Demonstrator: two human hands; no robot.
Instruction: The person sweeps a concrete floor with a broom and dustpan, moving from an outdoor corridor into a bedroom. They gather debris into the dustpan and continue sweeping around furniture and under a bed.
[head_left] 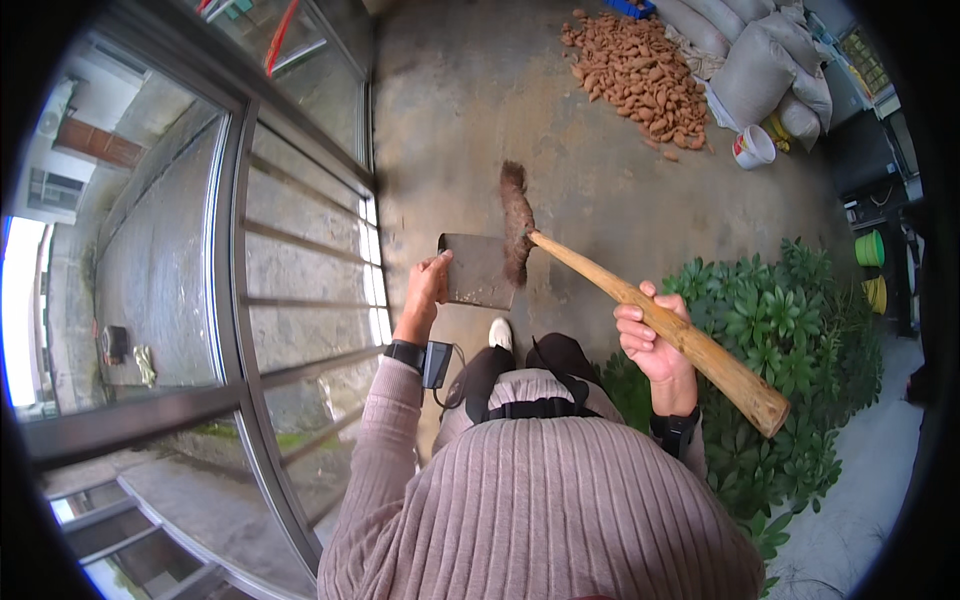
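The right hand (655, 345) wraps the wooden broom handle (660, 325), which runs up-left to the bristle head (516, 222). That head touches the dustpan's (478, 268) far edge; the left hand (428, 285) pinches the pan's near-left edge above the concrete floor (600, 180).

I see soft, even daylight from the glazed wall (300, 260) on my left, blown out white at the far edge. Shadows stay faint, focus sharp; fisheye bends the rim, corners black.
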